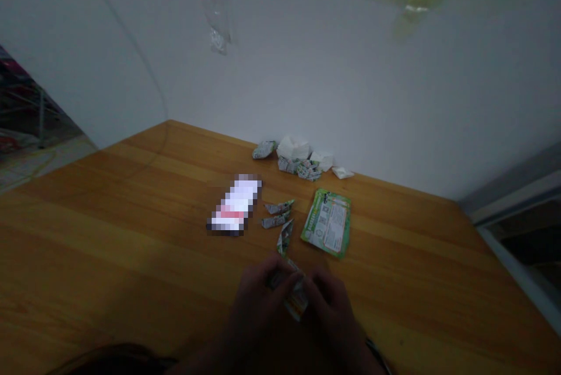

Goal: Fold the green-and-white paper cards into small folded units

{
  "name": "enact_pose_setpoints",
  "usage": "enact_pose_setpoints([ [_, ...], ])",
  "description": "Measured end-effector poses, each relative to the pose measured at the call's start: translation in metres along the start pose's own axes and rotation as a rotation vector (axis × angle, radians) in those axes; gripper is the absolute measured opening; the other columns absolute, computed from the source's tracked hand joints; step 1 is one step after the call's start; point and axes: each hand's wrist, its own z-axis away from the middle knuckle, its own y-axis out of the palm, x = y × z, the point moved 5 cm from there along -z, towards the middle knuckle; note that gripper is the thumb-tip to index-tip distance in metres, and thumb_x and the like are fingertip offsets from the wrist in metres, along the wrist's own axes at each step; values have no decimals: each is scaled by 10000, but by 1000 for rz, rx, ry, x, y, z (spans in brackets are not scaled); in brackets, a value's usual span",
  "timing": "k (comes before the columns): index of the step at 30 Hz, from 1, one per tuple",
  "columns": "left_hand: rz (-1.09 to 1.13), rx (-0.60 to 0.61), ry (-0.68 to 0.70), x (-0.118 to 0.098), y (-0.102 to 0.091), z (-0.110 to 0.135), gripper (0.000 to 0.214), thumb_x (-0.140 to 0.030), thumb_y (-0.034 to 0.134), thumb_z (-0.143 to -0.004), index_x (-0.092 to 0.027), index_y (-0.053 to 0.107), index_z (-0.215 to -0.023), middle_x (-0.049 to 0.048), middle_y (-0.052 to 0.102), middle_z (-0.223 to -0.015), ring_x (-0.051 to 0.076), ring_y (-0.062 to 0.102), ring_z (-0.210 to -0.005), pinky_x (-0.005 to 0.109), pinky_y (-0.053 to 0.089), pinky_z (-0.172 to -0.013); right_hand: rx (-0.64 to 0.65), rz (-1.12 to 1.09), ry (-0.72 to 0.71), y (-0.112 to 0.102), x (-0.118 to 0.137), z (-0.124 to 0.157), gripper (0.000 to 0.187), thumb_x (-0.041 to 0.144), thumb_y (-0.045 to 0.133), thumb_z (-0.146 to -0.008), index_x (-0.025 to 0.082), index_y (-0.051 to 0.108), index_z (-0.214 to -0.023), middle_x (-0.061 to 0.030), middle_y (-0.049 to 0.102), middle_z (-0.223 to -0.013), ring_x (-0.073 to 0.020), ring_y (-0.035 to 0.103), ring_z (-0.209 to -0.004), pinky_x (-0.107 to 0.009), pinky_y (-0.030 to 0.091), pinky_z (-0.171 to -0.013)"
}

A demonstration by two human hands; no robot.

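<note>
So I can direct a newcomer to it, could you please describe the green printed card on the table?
On the wooden table, find the heap of folded paper by the wall. Just in front lies a green-bordered printed card, right of three small folded pieces; unlike them, it lies flat, unfolded.

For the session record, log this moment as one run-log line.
left hand: holding folded printed paper | right hand: holding same paper | nearby: three folded paper pieces, green printed sheet | surface: wooden table

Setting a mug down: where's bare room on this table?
Bare wood lies left of the blurred white package and right of the green printed card. It's crowded by the wall, among folded paper pieces, and between package and card.
</note>
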Motion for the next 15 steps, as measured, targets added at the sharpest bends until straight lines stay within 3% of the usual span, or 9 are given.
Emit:
enact_pose_setpoints([
  [3, 1, 25, -5, 2, 3, -1, 164, -328, 668, -751, -178, 631, -695, -14, 622, -634, 150, 580, -611, 232, 449, -576, 66, 119, -18, 2, -2, 1, 417, 466, 530, -864, 147, 599, -605, 32, 477, -557, -112, 443, -554, -203, 356, -525],
  [6, 113, 83, -99, 8, 5, -6, 265, -341, 678, -734, -186, 623, -943, -40, 601, -620, 148, 575, -590, 234, 445, -550, 49, 160, -49, -1, 0, 2, 439, 465, 517, -867, 147, 606, -578, 30, 461, -537, -112, 426, -535, -208, 337, -510],
  [8, 194, 206, -192, 13, 7, -10, 398, -374, 702, -703, -176, 609, -1036, -46, 607, -609, 147, 580, -572, 240, 446, -548, 27, 172, -51, -4, -1, 2, 439, 478, 548, -841, 149, 618, -557, 26, 468, -522, -116, 429, -526, -211, 343, -510],
  [10, 210, 321, -253, 15, 9, -12, 346, -412, 737, -647, -142, 666, -851, -16, 638, -620, 155, 596, -592, 253, 449, -575, 25, 166, -26, -5, -4, 2, 425, 492, 583, -808, 151, 642, -561, 19, 496, -527, -125, 448, -537, -214, 360, -518],
  [11, 205, 322, -262, 15, 8, -13, 330, -427, 753, -616, -134, 670, -744, -2, 649, -623, 160, 599, -604, 255, 447, -584, 19, 156, -11, -6, -5, 2, 420, 499, 595, -796, 151, 650, -567, 15, 508, -532, -129, 458, -544, -214, 367, -519],
  [15, 286, 172, -257, 14, 5, -13, 346, -452, 781, -557, -134, 667, -631, 0, 636, -578, 155, 575, -585, 254, 432, -575, -35, 87, 41, -4, -7, 1, 408, 508, 603, -790, 140, 674, -630, 3, 556, -571, -139, 503, -575, -211, 395, -534],
])
